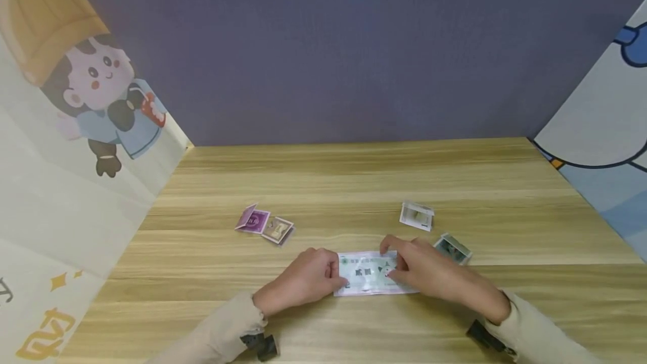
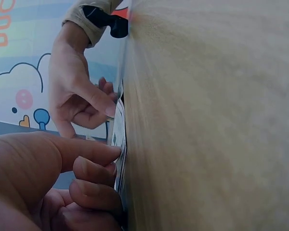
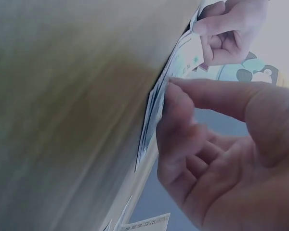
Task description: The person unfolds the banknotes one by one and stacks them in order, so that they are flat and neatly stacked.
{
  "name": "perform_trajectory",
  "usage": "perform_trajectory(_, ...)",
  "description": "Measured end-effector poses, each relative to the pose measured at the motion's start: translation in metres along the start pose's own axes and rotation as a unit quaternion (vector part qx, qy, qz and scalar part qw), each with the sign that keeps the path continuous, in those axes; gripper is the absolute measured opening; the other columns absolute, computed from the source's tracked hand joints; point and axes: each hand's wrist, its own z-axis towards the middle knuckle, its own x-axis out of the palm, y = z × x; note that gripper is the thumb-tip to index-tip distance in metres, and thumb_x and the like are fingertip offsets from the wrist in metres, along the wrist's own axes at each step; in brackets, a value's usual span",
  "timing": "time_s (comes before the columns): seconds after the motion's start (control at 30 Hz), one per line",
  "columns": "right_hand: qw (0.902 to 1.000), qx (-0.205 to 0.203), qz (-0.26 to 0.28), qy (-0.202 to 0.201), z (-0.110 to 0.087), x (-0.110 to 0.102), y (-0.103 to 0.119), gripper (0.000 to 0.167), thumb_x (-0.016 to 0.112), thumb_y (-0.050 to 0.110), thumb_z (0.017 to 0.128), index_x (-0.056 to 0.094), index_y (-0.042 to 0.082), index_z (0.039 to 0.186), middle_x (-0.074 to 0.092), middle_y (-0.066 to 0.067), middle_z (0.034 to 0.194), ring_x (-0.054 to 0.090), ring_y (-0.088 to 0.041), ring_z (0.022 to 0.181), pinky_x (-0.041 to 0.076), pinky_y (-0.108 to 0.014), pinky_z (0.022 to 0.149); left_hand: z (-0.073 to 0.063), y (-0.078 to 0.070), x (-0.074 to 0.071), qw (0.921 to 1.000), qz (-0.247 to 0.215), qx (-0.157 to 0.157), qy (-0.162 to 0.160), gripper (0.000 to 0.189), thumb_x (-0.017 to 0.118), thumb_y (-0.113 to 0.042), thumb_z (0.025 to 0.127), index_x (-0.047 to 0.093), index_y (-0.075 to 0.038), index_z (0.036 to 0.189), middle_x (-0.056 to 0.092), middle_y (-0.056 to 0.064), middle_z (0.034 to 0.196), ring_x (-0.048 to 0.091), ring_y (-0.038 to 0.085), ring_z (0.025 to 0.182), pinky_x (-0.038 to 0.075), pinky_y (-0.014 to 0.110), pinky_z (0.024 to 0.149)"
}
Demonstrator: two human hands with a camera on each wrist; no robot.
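A pale green banknote point(image 1: 365, 282) lies flat on the table, its long side across in front of the person; several layered paper edges point(image 3: 151, 110) show under it in the right wrist view. At its left end, my left hand point(image 1: 307, 277) holds the note, thumb on top and the other fingers curled by the edge. My right hand point(image 1: 429, 269) grips the right part between thumb and bent index finger, the thumb on the printed face and the index at the far edge. Part of the right end is hidden under that hand.
A folded purple banknote point(image 1: 258, 221) and a folded brownish one point(image 1: 277, 230) lie at the left. To the right are a folded pale note point(image 1: 417, 217) and a dark green one point(image 1: 453, 248), close behind the right wrist. A dark panel point(image 1: 354, 55) rises behind the wooden table point(image 1: 343, 173).
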Motion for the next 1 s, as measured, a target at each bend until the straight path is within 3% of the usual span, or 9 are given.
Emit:
perform_trajectory(0.07, 0.9995, -0.028, 0.006, 0.01, -0.0004, 0.0006, -0.0001, 0.027, 0.073, 0.009, 0.089, 0.062, 0.015, 0.113, 0.053, 0.013, 0.065, 0.045, -0.001, 0.052, 0.04, -0.02, 0.046, 0.0003, 0.0001, 0.0002, 1.0, 0.0, 0.002, 0.001, 0.031, 0.079, -0.024, 0.084, 0.055, -0.018, 0.065, 0.052, -0.009, 0.057, 0.043, 0.004, 0.048, 0.038, 0.02, 0.046)
perform_trajectory(0.27, 0.9975, -0.062, -0.001, 0.034, -0.001, 0.0007, -0.0017, 0.025, 0.069, 0.007, 0.092, 0.064, 0.019, 0.113, 0.051, 0.015, 0.064, 0.042, 0.001, 0.052, 0.038, -0.018, 0.047, 0.0012, 0.0008, 0.0014, 1.0, -0.009, 0.002, -0.001, 0.031, 0.08, -0.023, 0.084, 0.053, -0.018, 0.07, 0.051, -0.009, 0.058, 0.042, 0.004, 0.048, 0.036, 0.019, 0.045)
perform_trajectory(0.6, 0.9974, -0.058, 0.002, 0.042, -0.001, 0.0009, -0.0038, 0.026, 0.069, 0.008, 0.093, 0.062, 0.021, 0.114, 0.05, 0.014, 0.064, 0.041, 0.001, 0.052, 0.036, -0.018, 0.047, 0.0022, 0.0018, 0.0031, 0.9994, -0.032, 0.011, -0.012, 0.029, 0.081, -0.016, 0.082, 0.052, -0.015, 0.081, 0.05, -0.009, 0.059, 0.041, 0.003, 0.048, 0.033, 0.018, 0.043)
perform_trajectory(0.87, 0.9971, -0.051, 0.017, 0.054, -0.0007, 0.0004, -0.0055, 0.026, 0.068, 0.009, 0.094, 0.061, 0.022, 0.115, 0.05, 0.014, 0.065, 0.041, 0.0, 0.052, 0.036, -0.018, 0.047, 0.002, 0.0024, 0.003, 0.9978, -0.064, 0.018, 0.0, 0.03, 0.079, -0.012, 0.084, 0.05, -0.015, 0.092, 0.049, -0.007, 0.058, 0.04, 0.003, 0.047, 0.031, 0.018, 0.043)
perform_trajectory(1.0, 0.9969, -0.05, 0.021, 0.057, -0.0009, 0.0001, -0.0054, 0.026, 0.067, 0.009, 0.094, 0.06, 0.021, 0.116, 0.051, 0.013, 0.066, 0.041, 0.0, 0.052, 0.037, -0.018, 0.048, 0.0026, 0.0028, 0.0043, 0.9975, -0.066, 0.026, 0.003, 0.025, 0.078, -0.011, 0.084, 0.054, -0.014, 0.091, 0.049, -0.008, 0.058, 0.04, 0.002, 0.047, 0.031, 0.017, 0.043)
